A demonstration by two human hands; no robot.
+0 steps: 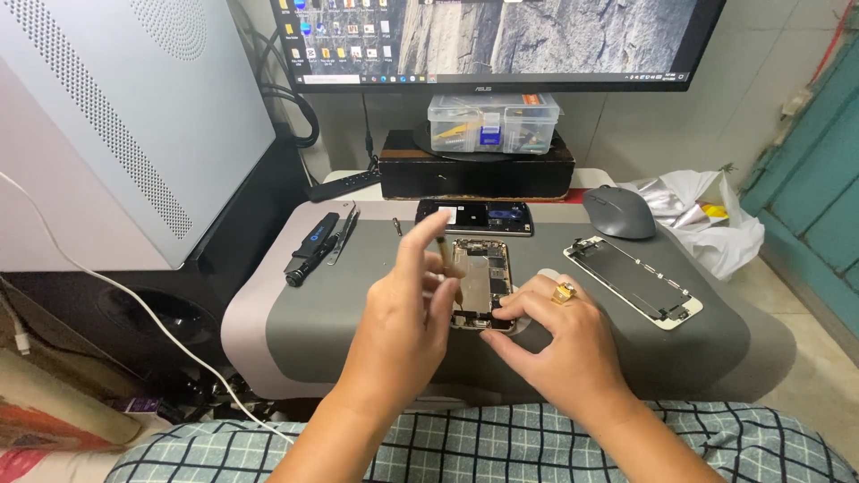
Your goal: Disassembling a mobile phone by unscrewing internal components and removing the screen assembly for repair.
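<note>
**Hands working over an opened phone at mid-frame**

The left hand [407,313] is hovering above the grey padded worktop [313,313], its grip closing narrowly on a small brownish stick-like tool [445,250] pinched between thumb and fingers. The right hand [564,344], wearing a gold ring [564,292], is resting its fingertips on the lower edge of the opened gold-framed smartphone body [483,268], lying flat at the centre of the frame; its grip is loose, steadying rather than clasping. A detached white-rimmed phone screen [633,282] is lying to the right, well apart. A dark smartphone [474,217] is lying just above, a grey computer mouse [619,212] at upper right, and black screwdrivers [313,246] at left.
</note>
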